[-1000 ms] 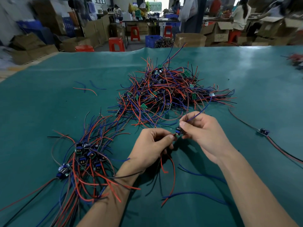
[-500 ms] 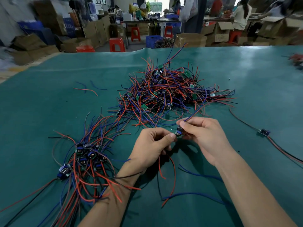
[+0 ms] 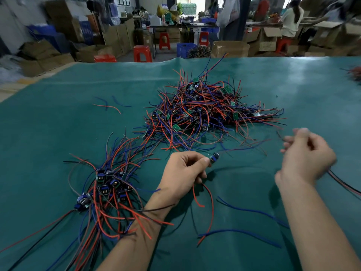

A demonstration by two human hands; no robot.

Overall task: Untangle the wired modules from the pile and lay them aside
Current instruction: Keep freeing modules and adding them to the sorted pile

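Note:
The tangled pile (image 3: 205, 114) of red, blue and black wires with small green boards lies mid-table. My left hand (image 3: 183, 173) pinches one small blue module (image 3: 214, 158) between thumb and forefinger; red and black leads hang below the hand. The module's other thin wires (image 3: 248, 147) stretch right toward my right hand (image 3: 306, 155). That hand is motion-blurred, its thumb raised apart from loosely curled fingers, and I see nothing clearly held in it. A sorted bundle of modules (image 3: 109, 184) lies to the left, partly under my left forearm.
The table carries a green mat (image 3: 58, 133). Loose blue wires (image 3: 244, 231) lie between my forearms. A red-and-black cable (image 3: 345, 185) runs off behind my right hand. Short stray wires (image 3: 109, 106) lie far left. Stools, boxes and people stand beyond the far edge.
My right hand has left the module and swept right along its wires, drawing them out of the pile. My left hand keeps the module in roughly the same place.

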